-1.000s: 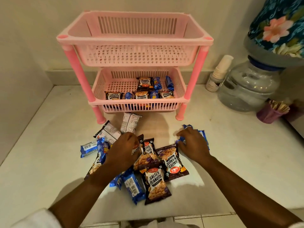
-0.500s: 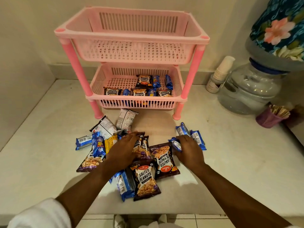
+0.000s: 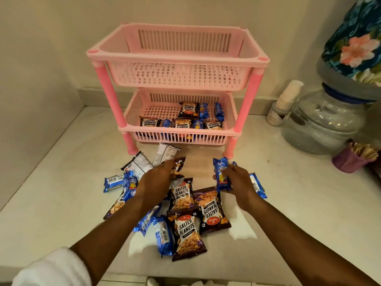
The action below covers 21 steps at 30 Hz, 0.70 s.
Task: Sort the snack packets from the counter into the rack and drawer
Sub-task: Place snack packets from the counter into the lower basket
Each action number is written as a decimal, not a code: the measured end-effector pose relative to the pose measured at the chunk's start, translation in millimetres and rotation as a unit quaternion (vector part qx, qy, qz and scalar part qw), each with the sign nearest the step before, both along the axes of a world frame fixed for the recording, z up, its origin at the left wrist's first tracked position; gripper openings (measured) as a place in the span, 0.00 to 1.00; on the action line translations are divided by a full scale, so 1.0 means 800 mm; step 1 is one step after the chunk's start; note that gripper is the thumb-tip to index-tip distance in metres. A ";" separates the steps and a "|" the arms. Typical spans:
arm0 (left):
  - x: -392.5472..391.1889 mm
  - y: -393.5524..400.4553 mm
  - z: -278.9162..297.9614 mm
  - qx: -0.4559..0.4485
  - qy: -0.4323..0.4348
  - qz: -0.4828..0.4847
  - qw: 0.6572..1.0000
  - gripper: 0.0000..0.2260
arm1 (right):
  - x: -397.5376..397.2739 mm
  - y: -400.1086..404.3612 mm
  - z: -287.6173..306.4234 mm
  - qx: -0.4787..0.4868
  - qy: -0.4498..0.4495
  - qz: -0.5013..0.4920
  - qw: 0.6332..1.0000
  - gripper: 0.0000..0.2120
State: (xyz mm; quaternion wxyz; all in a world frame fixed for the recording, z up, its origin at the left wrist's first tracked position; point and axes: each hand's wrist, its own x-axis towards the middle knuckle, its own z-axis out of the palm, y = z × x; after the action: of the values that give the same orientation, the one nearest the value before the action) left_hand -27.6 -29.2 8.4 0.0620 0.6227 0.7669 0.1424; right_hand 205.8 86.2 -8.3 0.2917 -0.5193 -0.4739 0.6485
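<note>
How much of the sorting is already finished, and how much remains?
Done: several packets lie in the lower basket. The upper basket shows none. In hand: the right hand holds a blue packet; the left hand grips a peanut packet. Left: a pile on the counter.

Walls (image 3: pixel 51 48): plain cream, meeting in a corner at the left; a low ledge ran along the base of the back wall
Counter (image 3: pixel 51 203): pale, glossy stone; it lay in soft warm light, brighter near the front
Right side: a clear water jar (image 3: pixel 321 124) stood under a floral cover (image 3: pixel 356 38); 1 stack of paper cups (image 3: pixel 288 96) leaned beside it
Front edge: pale floor tiles (image 3: pixel 123 280) showed below
</note>
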 end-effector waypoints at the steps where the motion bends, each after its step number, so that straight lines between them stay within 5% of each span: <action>1: -0.002 0.003 0.006 0.021 -0.011 0.004 1.000 0.26 | -0.006 -0.001 0.006 -0.034 0.045 0.001 0.998 0.11; 7: -0.027 0.021 0.045 0.095 -0.081 0.022 0.992 0.21 | -0.053 0.001 0.041 -0.057 0.147 0.059 0.986 0.13; 21: -0.143 0.140 0.105 0.144 -0.093 0.018 0.985 0.18 | -0.233 0.096 0.117 0.165 -0.033 0.013 0.986 0.14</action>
State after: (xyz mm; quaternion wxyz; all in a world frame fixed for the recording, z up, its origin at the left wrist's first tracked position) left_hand -141.9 82.8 92.5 0.0404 0.5949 0.7406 0.3097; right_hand 19.3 163.2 85.0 0.3494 -0.4787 -0.5907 0.5476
